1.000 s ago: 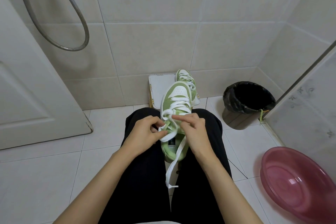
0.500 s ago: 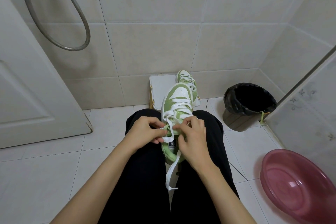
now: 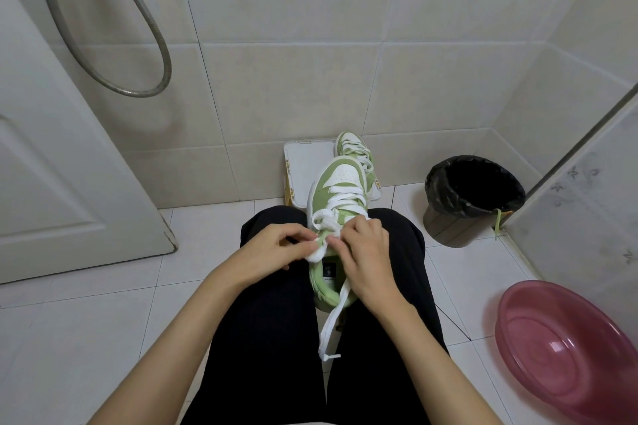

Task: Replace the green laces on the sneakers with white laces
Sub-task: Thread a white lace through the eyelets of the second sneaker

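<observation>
We see the near sneaker (image 3: 341, 183) held between the knees, with its toe pointing away. A second ago the two hands were a little apart, with a loop of white lace (image 3: 340, 207) between them. Now they have come close together at the top holes of the shoe. The left hand (image 3: 272, 252) pinches a bit of the lace on the left side. The right hand (image 3: 366, 252) is curled round the lace on the right side, and the long end hangs down between the legs. The far sneaker (image 3: 352, 145) on the white box (image 3: 307, 162) already has white laces. A green lace (image 3: 497, 224) hangs from the bin (image 3: 473, 197) on the right. We think this is the last knot, so the job is nearly done.
</observation>
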Demonstrator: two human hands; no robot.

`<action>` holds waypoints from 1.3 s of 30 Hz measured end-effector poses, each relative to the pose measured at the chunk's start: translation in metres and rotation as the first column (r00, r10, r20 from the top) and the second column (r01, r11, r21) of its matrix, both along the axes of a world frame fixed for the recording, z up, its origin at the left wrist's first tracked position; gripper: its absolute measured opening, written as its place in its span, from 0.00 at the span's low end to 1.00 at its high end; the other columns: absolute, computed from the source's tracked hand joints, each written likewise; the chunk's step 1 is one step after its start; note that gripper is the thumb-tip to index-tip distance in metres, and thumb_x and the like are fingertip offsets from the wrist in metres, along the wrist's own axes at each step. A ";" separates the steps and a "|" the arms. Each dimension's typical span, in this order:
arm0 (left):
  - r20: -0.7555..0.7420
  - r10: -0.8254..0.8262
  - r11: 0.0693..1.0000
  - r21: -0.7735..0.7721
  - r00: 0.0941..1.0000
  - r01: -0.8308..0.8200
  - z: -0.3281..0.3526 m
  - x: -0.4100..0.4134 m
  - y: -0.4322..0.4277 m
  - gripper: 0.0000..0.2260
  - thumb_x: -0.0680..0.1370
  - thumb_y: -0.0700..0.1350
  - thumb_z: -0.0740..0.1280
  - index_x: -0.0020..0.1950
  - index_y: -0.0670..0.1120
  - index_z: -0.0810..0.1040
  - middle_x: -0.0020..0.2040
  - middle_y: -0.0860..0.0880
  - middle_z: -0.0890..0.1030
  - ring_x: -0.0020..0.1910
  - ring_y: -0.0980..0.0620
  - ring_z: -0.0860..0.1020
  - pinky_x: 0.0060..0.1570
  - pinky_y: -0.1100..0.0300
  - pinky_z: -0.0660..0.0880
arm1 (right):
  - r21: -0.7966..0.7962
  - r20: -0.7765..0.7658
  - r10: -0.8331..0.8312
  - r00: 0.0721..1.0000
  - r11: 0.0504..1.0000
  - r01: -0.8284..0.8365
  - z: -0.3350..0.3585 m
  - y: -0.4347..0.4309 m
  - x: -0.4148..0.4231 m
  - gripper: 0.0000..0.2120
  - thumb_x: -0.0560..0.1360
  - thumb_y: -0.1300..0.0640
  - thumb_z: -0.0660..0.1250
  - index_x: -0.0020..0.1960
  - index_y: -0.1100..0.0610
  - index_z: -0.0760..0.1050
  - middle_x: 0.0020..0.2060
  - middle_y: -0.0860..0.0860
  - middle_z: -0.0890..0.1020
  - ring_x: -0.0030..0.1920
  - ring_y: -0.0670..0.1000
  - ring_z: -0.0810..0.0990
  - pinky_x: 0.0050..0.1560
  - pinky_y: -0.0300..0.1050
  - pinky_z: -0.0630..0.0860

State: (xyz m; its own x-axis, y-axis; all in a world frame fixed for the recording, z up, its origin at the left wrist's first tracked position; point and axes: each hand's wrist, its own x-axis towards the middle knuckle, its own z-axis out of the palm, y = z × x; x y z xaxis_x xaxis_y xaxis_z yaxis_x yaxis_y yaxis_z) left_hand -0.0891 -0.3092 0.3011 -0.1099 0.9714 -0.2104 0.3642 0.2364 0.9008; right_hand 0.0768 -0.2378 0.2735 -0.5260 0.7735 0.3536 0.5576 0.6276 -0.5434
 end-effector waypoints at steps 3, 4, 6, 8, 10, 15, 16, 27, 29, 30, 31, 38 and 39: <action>-0.430 -0.094 0.994 0.002 0.898 0.106 -0.008 0.013 -0.005 0.27 0.65 0.62 0.73 0.59 0.55 0.70 0.51 0.59 0.73 0.46 0.57 0.75 0.47 0.59 0.75 | -0.130 -0.111 -0.045 0.993 0.991 0.030 0.003 -0.003 -0.002 0.11 0.80 0.56 0.62 0.39 0.56 0.70 0.41 0.47 0.67 0.45 0.50 0.64 0.47 0.42 0.59; -0.529 -0.036 0.992 0.083 0.848 0.094 -0.013 0.016 -0.006 0.23 0.69 0.60 0.71 0.59 0.54 0.70 0.50 0.59 0.72 0.45 0.58 0.75 0.46 0.57 0.74 | -0.151 -0.130 -0.050 0.990 0.988 0.030 0.005 -0.004 -0.002 0.11 0.80 0.57 0.62 0.39 0.54 0.68 0.41 0.47 0.67 0.45 0.50 0.64 0.48 0.43 0.61; -0.538 0.096 0.957 0.282 0.837 0.071 -0.019 0.016 -0.008 0.09 0.78 0.54 0.64 0.56 0.52 0.74 0.44 0.57 0.74 0.42 0.58 0.75 0.44 0.57 0.74 | -0.188 -0.164 -0.022 0.986 0.982 -0.009 0.009 -0.004 0.000 0.10 0.79 0.57 0.63 0.39 0.54 0.68 0.40 0.45 0.67 0.46 0.49 0.64 0.51 0.45 0.65; -0.405 0.138 0.945 0.327 0.904 0.002 -0.025 0.013 -0.005 0.08 0.81 0.48 0.60 0.50 0.50 0.78 0.41 0.55 0.76 0.39 0.58 0.76 0.42 0.58 0.74 | -0.253 -0.197 0.012 0.980 0.966 -0.062 0.010 -0.002 0.007 0.07 0.78 0.59 0.65 0.41 0.57 0.73 0.42 0.44 0.69 0.48 0.48 0.65 0.55 0.43 0.66; -0.107 0.191 0.962 0.218 0.976 -0.164 -0.025 0.013 -0.001 0.10 0.81 0.43 0.58 0.47 0.47 0.79 0.42 0.47 0.79 0.37 0.58 0.77 0.38 0.59 0.77 | -0.251 -0.150 0.065 0.987 0.963 -0.101 0.008 -0.002 0.014 0.05 0.75 0.61 0.63 0.48 0.59 0.77 0.45 0.44 0.69 0.51 0.47 0.64 0.58 0.42 0.65; 0.311 0.304 0.949 -0.020 0.900 -0.314 -0.019 0.015 0.008 0.13 0.82 0.42 0.56 0.45 0.43 0.80 0.39 0.48 0.80 0.33 0.57 0.78 0.32 0.62 0.77 | 0.028 0.122 0.023 0.992 0.999 -0.027 0.005 -0.002 0.000 0.15 0.72 0.45 0.70 0.50 0.56 0.78 0.46 0.49 0.71 0.49 0.49 0.65 0.53 0.43 0.61; 0.360 0.337 0.939 -0.055 0.870 -0.341 -0.018 0.016 0.009 0.13 0.82 0.42 0.56 0.45 0.43 0.79 0.38 0.48 0.80 0.32 0.57 0.78 0.31 0.62 0.77 | 0.074 0.133 0.016 0.991 0.997 -0.026 0.006 -0.002 -0.002 0.16 0.72 0.45 0.71 0.49 0.57 0.78 0.45 0.51 0.73 0.48 0.51 0.67 0.52 0.44 0.61; -0.075 0.200 0.968 0.167 0.977 -0.185 -0.020 0.029 0.002 0.13 0.71 0.41 0.74 0.52 0.49 0.77 0.49 0.48 0.78 0.41 0.57 0.76 0.43 0.70 0.73 | -0.235 -0.171 0.089 0.981 0.963 -0.128 0.010 -0.001 0.019 0.04 0.75 0.67 0.65 0.41 0.63 0.73 0.45 0.48 0.70 0.46 0.49 0.71 0.47 0.32 0.66; -0.028 0.290 0.933 0.230 0.957 -0.276 -0.021 0.030 0.000 0.11 0.72 0.40 0.73 0.52 0.47 0.79 0.48 0.48 0.80 0.40 0.57 0.77 0.42 0.74 0.72 | -0.213 -0.220 0.040 0.975 0.973 -0.088 0.007 -0.009 0.032 0.06 0.75 0.69 0.65 0.40 0.62 0.72 0.50 0.49 0.71 0.52 0.48 0.71 0.54 0.30 0.65; -0.007 0.304 0.927 0.233 0.953 -0.294 -0.022 0.029 -0.001 0.11 0.72 0.40 0.73 0.52 0.47 0.79 0.47 0.49 0.80 0.40 0.57 0.78 0.42 0.74 0.72 | -0.180 -0.212 0.007 0.977 0.983 -0.046 0.003 -0.013 0.039 0.06 0.74 0.68 0.66 0.40 0.62 0.73 0.52 0.50 0.72 0.55 0.48 0.69 0.57 0.28 0.62; -0.009 0.306 0.925 0.239 0.952 -0.295 -0.024 0.028 -0.002 0.11 0.72 0.40 0.73 0.53 0.48 0.78 0.46 0.51 0.81 0.40 0.59 0.78 0.42 0.75 0.71 | -0.153 -0.207 -0.041 0.978 0.988 0.009 -0.001 -0.017 0.048 0.07 0.74 0.69 0.67 0.39 0.61 0.73 0.53 0.50 0.72 0.56 0.48 0.67 0.58 0.26 0.59; -0.111 0.331 0.922 0.251 0.937 -0.296 -0.022 0.029 0.002 0.12 0.75 0.42 0.70 0.56 0.50 0.73 0.44 0.52 0.79 0.39 0.59 0.77 0.42 0.73 0.72 | -0.390 -0.198 -0.525 0.828 0.817 0.425 -0.027 -0.021 0.109 0.09 0.75 0.68 0.65 0.38 0.59 0.73 0.54 0.47 0.69 0.63 0.54 0.65 0.53 0.22 0.55; -0.149 0.314 0.928 0.257 0.938 -0.270 -0.022 0.028 0.003 0.10 0.75 0.41 0.69 0.55 0.50 0.74 0.43 0.52 0.79 0.39 0.57 0.77 0.44 0.71 0.73 | -0.386 -0.170 -0.509 0.844 0.822 0.418 -0.027 -0.020 0.107 0.07 0.75 0.68 0.64 0.40 0.59 0.73 0.56 0.48 0.69 0.64 0.54 0.64 0.54 0.27 0.56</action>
